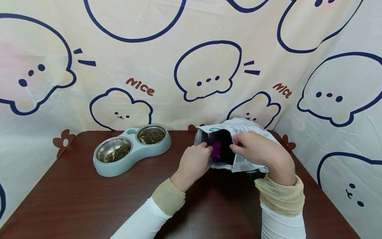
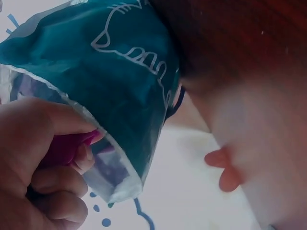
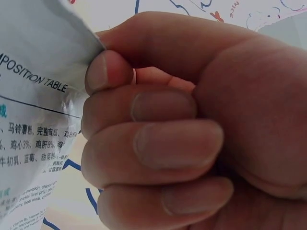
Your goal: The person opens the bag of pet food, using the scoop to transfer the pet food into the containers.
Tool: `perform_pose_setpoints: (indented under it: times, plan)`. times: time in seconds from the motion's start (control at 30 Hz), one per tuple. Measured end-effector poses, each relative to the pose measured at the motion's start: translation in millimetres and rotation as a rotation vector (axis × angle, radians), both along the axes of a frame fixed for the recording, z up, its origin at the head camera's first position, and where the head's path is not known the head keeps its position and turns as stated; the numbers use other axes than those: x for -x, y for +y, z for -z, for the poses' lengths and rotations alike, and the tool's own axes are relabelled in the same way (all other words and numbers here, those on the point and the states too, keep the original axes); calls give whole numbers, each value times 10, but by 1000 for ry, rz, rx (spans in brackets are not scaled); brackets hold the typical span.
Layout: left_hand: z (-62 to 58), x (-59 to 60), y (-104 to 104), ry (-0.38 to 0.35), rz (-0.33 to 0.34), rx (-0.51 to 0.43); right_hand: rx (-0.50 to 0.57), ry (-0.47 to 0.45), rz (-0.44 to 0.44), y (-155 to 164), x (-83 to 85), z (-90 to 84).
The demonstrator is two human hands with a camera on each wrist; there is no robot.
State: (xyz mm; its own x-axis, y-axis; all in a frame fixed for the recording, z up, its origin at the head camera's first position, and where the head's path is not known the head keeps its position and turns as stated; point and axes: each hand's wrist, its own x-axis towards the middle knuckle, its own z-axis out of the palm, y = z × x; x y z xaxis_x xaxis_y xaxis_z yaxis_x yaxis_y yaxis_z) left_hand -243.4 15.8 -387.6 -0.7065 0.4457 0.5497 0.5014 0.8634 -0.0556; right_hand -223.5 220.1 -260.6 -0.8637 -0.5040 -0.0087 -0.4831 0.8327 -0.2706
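Note:
A white and teal pet food bag (image 1: 247, 126) lies on its side at the right back of the table, its mouth facing left. Along that mouth's rim my right hand (image 1: 256, 147) pinches the bag's edge between thumb and forefinger. Printed text with "COMPOSITION TABLE" covers the bag wall (image 3: 38, 120) beside those fingers. My left hand (image 1: 194, 161) is at the bag's opening, its curled fingers gripping a magenta object (image 2: 62, 153). Most of that object is hidden by the fingers and the bag, so its shape is unclear. The bag's contents are dark and cannot be made out.
A light blue double feeder (image 1: 138, 149) stands on the left of the brown table (image 1: 74, 199). Its two metal bowls hold brown kibble (image 1: 119, 153). Patterned cloth (image 1: 209, 20) hangs behind and along both sides. Something dark (image 1: 253, 174) shows under the bag's lower edge.

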Motion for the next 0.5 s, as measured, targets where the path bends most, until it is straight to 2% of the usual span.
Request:
perform_pose_setpoints:
  times: [0.07,0.17,0.5]
  plan:
    - [25,11,4,-10,6,-27,-4,6,-6,-3,2,-6]
    - [48,21,7,-66,11,-89,-7,3,-2,-1,-1,-9]
    - [41,108,-49,-368,13,-318,1,-8,-9,3,3,-13]
